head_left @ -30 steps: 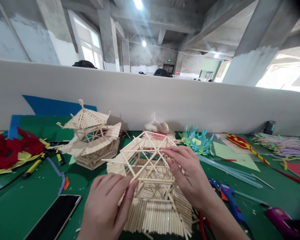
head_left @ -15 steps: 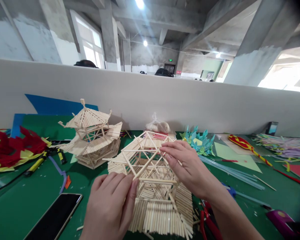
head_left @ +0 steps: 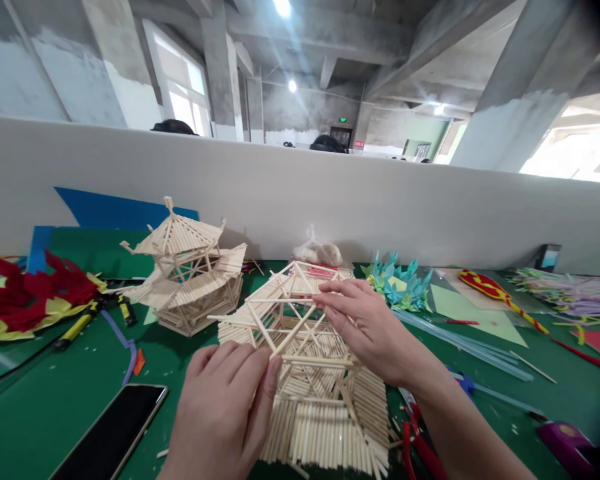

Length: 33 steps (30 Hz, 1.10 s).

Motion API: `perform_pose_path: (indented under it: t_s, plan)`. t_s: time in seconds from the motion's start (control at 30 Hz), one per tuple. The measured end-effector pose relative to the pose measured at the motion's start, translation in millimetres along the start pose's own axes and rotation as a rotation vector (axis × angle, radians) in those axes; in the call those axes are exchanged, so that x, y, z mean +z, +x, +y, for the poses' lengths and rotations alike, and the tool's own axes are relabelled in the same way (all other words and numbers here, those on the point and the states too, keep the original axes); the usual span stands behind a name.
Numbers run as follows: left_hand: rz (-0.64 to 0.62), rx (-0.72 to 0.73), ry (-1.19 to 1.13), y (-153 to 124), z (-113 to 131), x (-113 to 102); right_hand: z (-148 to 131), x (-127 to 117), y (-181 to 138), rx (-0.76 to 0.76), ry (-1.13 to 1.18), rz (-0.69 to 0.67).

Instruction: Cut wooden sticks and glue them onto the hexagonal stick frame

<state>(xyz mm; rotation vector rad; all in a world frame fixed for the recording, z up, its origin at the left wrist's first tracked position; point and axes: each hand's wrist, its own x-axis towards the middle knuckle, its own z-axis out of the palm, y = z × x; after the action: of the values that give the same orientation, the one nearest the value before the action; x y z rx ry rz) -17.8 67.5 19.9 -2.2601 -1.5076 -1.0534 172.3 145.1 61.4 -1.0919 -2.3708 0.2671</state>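
Observation:
In front of me stands a model pavilion (head_left: pixel 325 433) built of thin wooden sticks, its upper part an open frame and its lower roof covered in close rows. A wooden stick (head_left: pixel 294 331) slants across the top of the frame. My left hand (head_left: pixel 227 400) pinches its near end at the frame's left corner, thumb and fingers together. At the far end, my right hand (head_left: pixel 365 320) has its thumb and fingertips closed around the stick. The palms hide parts of the frame's left and right sides.
A taller stick pavilion (head_left: pixel 190 293) stands behind on the left. A phone (head_left: pixel 113 433) lies at the left front. Red-handled pliers (head_left: pixel 420 447) and a purple glue gun (head_left: pixel 563 437) are on the right, near clear glue sticks (head_left: pixel 465 343). A white partition (head_left: pixel 260 193) closes the back.
My right hand's fingertips have shifted slightly left along the stick. My left hand stays at the near end, and the view has moved very little.

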Motion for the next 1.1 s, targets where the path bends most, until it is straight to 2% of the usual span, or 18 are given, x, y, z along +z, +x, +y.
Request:
perform_pose_path:
  t_s: [0.3, 0.53, 1.1]
  plan:
    - [-0.002, -0.006, 0.06, -0.2, 1.6, 1.3, 0.9, 1.6, 0.7, 0.004, -0.008, -0.009]
    - [-0.015, -0.041, 0.061, 3.2, 7.1, -2.1, 4.0, 1.9, 1.0, -0.029, 0.019, 0.061]
    - [-0.004, -0.025, 0.027, 2.3, 5.2, -2.0, 3.1, 0.8, 0.4, -0.02, 0.034, 0.037]
